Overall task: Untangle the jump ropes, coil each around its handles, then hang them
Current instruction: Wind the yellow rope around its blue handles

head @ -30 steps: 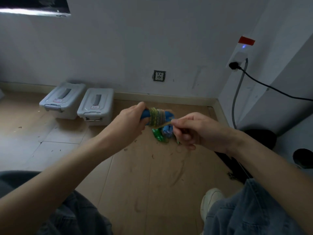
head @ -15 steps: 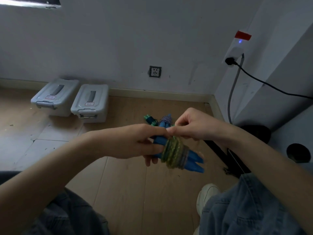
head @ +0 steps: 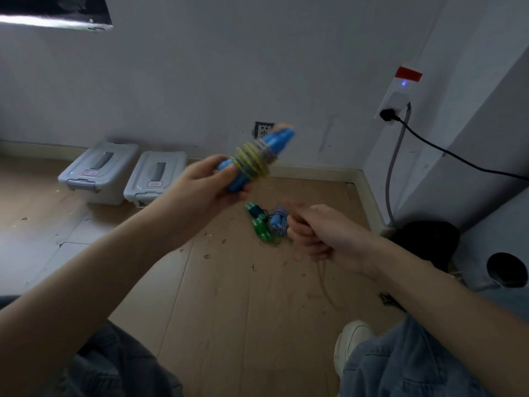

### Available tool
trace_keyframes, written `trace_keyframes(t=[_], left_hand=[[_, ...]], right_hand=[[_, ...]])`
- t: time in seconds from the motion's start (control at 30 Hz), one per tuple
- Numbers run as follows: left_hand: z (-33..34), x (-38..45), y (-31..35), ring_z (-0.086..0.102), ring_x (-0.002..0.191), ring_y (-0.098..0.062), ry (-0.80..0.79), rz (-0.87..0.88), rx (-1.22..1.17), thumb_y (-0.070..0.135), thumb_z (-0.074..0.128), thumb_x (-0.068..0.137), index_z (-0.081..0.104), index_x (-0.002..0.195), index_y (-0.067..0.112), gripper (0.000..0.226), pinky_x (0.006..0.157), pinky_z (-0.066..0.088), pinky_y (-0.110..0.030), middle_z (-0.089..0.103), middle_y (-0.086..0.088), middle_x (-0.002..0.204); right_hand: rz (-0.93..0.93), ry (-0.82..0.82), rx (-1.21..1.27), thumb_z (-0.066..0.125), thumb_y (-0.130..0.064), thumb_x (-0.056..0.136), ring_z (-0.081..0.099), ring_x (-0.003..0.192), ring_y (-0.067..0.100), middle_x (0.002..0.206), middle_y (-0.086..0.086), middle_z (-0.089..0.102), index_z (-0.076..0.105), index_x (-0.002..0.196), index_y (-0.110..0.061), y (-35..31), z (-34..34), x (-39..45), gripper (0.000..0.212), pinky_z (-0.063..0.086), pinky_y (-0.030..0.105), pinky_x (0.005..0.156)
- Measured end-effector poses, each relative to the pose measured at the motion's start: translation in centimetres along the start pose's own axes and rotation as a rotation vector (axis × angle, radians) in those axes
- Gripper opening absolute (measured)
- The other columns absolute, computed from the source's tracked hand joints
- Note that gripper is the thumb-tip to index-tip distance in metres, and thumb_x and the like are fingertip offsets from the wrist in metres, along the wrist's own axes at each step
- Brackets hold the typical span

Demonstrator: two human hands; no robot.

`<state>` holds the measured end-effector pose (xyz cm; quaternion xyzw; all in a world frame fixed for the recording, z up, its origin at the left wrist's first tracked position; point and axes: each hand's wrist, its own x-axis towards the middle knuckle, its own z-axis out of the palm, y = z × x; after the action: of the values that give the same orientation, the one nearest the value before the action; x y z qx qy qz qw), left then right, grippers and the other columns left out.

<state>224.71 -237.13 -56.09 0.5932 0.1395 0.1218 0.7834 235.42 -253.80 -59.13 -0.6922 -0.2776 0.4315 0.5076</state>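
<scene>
The left hand (head: 210, 184) gripped blue handles (head: 257, 159) wound with yellow-green rope (head: 253, 161); the right hand (head: 317, 233) was curled, its hold unclear.

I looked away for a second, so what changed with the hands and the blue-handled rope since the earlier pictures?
The left hand raised the blue handles and tipped them to point up and away, still gripping them. The right hand came off the yellow-green coil, dropped lower right, fingers curled; a faint strand seems to trail below it. The green rope bundle and striped rope bundle stayed on the floor.
</scene>
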Motion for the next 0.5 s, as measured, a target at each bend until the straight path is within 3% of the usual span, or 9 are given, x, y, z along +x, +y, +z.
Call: trace_keyframes(t=[0.07, 0.13, 0.37, 0.5], left_hand=[[-0.8, 0.8, -0.5, 0.062, 0.056, 0.004, 0.156, 0.067, 0.259, 0.011, 0.043, 0.094, 0.053, 0.102, 0.006, 0.013, 0.050, 0.046, -0.007, 0.056, -0.006, 0.087], [-1.1, 1.2, -1.3, 0.059, 0.053, 0.010, 0.213, 0.125, 0.501, 0.010, 0.044, 0.094, 0.051, 0.102, 0.007, 0.011, 0.048, 0.045, -0.005, 0.055, 0.000, 0.082], [-2.3, 1.6, -2.9, 0.058, 0.059, 0.002, 0.249, 0.233, 0.895, 0.017, 0.048, 0.092, 0.049, 0.097, 0.016, 0.005, 0.056, 0.048, -0.010, 0.055, 0.010, 0.075], [-1.3, 1.2, -4.5, 0.056, 0.058, 0.001, 0.120, 0.285, 1.119, 0.017, 0.049, 0.092, 0.047, 0.093, 0.015, 0.003, 0.051, 0.045, -0.005, 0.052, 0.011, 0.071]], right_hand=[[-0.005, -0.090, 0.118, 0.037, -0.050, 0.093, 0.013, 0.043, 0.010, 0.048, -0.006, 0.021, 0.029, 0.052, -0.021, -0.4, 0.1, -0.2, 0.051, 0.010, 0.024, 0.041], [-0.028, -0.174, 0.168, 0.044, -0.049, 0.088, 0.013, 0.042, 0.008, 0.049, -0.007, 0.020, 0.029, 0.055, -0.020, -0.8, 0.0, -0.2, 0.047, 0.010, 0.023, 0.039], [0.013, -0.290, 0.017, 0.048, -0.027, 0.091, 0.013, 0.041, 0.008, 0.047, -0.005, 0.023, 0.031, 0.054, -0.020, -1.7, -0.6, -0.8, 0.041, 0.008, 0.024, 0.040], [0.046, -0.311, -0.174, 0.046, -0.022, 0.095, 0.019, 0.039, 0.007, 0.047, -0.005, 0.027, 0.035, 0.054, -0.019, -2.2, -0.3, -1.0, 0.043, 0.011, 0.024, 0.040]])
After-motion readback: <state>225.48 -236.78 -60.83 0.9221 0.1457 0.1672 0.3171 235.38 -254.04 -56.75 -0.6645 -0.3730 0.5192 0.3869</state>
